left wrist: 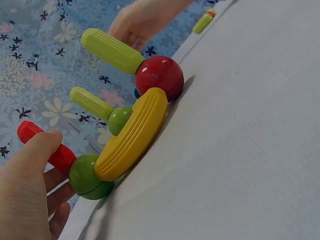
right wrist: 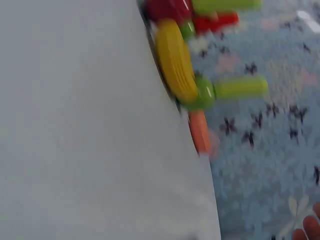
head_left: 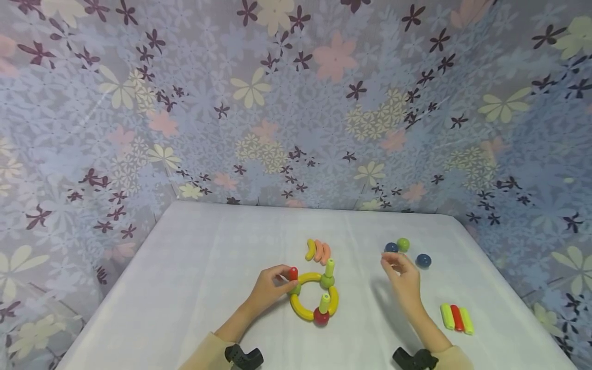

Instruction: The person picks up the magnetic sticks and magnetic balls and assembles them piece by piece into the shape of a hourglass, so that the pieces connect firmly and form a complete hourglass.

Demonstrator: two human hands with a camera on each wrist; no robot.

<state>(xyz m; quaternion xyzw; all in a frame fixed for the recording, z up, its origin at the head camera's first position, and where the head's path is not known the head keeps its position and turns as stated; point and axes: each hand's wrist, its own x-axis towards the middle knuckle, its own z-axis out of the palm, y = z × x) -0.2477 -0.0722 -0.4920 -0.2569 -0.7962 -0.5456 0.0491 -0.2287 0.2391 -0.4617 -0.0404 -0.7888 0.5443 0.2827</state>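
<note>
My left hand (head_left: 273, 283) pinches an upright red rod (head_left: 293, 274) between thumb and fingers. The rod stands in a green ball (left wrist: 90, 175), part of a ring of curved yellow pieces (left wrist: 132, 137) joined by balls. On that ring, a light green rod (head_left: 330, 266) rises from another green ball (head_left: 327, 281), and a second light green rod (head_left: 325, 302) from a red ball (head_left: 321, 316). Off to the right, my right hand (head_left: 404, 277) is raised over the table with loosely bent fingers and nothing visible in them. Its fingertips overlap a dark blue ball (head_left: 391, 247) in the head view.
A green ball (head_left: 403, 244) and another dark blue ball (head_left: 423, 260) lie beyond the right hand. Beside its forearm are two light green rods (head_left: 447, 316) and a red rod (head_left: 457, 318). Behind the ring lie a short yellow curve (head_left: 310, 250) and two pink-orange curves (head_left: 318, 250).
</note>
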